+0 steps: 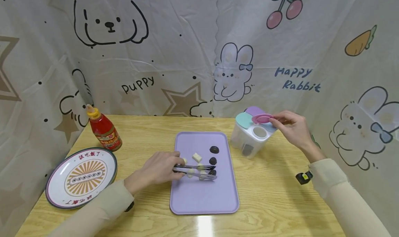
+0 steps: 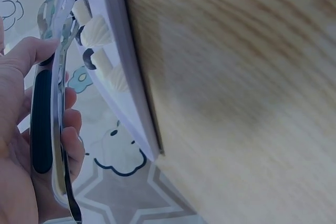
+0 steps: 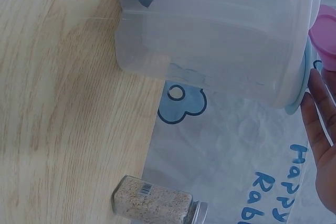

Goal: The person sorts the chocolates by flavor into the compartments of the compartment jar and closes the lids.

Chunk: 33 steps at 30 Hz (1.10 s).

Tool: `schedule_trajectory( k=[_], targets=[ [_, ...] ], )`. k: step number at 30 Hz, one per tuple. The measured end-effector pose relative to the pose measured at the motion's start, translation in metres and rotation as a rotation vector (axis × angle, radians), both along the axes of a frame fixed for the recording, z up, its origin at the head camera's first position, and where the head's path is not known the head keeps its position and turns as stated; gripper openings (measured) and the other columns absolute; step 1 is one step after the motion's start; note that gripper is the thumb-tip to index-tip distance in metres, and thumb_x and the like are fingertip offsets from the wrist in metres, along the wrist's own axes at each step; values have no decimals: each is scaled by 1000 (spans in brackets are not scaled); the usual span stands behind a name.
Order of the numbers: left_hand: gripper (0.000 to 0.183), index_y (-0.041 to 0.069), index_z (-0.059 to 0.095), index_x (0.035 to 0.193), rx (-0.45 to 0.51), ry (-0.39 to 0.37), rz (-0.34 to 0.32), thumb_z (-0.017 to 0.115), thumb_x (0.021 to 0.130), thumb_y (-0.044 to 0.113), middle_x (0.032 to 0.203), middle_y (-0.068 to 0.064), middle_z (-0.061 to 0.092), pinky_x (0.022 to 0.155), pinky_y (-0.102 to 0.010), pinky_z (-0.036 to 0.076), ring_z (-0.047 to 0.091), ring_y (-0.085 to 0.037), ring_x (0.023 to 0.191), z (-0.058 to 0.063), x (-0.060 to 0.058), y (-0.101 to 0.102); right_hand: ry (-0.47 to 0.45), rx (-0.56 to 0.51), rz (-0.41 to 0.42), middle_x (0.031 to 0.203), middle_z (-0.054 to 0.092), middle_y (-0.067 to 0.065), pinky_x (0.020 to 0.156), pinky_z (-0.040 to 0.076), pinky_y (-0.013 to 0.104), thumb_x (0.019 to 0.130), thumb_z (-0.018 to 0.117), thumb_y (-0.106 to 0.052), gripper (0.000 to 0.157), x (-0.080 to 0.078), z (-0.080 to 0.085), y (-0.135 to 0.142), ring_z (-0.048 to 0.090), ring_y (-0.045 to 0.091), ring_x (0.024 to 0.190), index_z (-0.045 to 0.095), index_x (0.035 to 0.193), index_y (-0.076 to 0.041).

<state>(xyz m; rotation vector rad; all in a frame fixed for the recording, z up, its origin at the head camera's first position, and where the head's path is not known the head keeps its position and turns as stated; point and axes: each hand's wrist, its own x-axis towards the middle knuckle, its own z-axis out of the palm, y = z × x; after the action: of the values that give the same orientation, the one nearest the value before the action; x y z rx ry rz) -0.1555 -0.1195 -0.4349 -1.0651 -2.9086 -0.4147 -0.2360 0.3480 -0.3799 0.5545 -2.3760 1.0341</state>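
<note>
My left hand (image 1: 160,167) grips metal tongs (image 1: 199,175) with dark handle grips, their tips over the lilac tray (image 1: 202,199). On the tray lie several white shell-like and blocky pieces (image 1: 197,157) and dark chocolate-like pieces (image 1: 214,149); the tongs partly cover some. In the left wrist view the tongs (image 2: 56,93) lie between thumb and fingers. My right hand (image 1: 291,126) pinches a pink lid (image 1: 262,118), raised above a clear container (image 1: 243,143) with several coloured lids. One round opening (image 1: 259,131) shows uncovered. Something dark (image 1: 247,149) sits inside the container.
At the left stand a red sauce bottle (image 1: 106,131) with a yellow cap and a white patterned plate (image 1: 62,185). A glass jar of pale flakes (image 3: 155,199) stands beyond the container in the right wrist view. A printed curtain (image 1: 187,57) encloses the wooden table (image 1: 265,202).
</note>
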Motion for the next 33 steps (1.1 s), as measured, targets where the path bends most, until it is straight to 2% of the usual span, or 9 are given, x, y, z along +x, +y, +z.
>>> schedule_trajectory(
  k=[11, 19, 25, 33],
  targets=[
    [21, 20, 81, 96, -48, 18, -19, 85, 85, 37, 78, 9, 53, 51, -20, 34, 39, -5, 59, 11, -1, 10, -6, -2, -1, 96, 68, -28, 75, 49, 4, 89, 80, 4, 16, 1, 0, 0, 62, -11, 82, 80, 103, -3],
    [23, 20, 82, 99, -59, 20, -42, 85, 85, 38, 78, 9, 55, 51, -20, 34, 40, -5, 60, 8, 0, 16, -6, -2, -4, 95, 67, -30, 74, 50, 4, 89, 80, 4, 15, 1, 0, -1, 62, -11, 81, 80, 102, -3],
    [19, 22, 81, 94, -60, 38, -44, 84, 84, 37, 76, 10, 51, 49, -20, 32, 38, -4, 59, 7, 1, 17, -7, 4, -13, 96, 66, -32, 75, 49, 4, 89, 80, 3, 15, 2, 1, -1, 62, -11, 82, 80, 103, -4],
    [10, 24, 79, 90, -33, 18, -51, 81, 87, 33, 73, 12, 47, 50, -19, 31, 36, -3, 58, 2, -2, 17, 3, 4, -3, 96, 66, -32, 75, 49, 4, 89, 80, 4, 16, 1, 0, 0, 61, -12, 82, 80, 103, -3]
  ],
)
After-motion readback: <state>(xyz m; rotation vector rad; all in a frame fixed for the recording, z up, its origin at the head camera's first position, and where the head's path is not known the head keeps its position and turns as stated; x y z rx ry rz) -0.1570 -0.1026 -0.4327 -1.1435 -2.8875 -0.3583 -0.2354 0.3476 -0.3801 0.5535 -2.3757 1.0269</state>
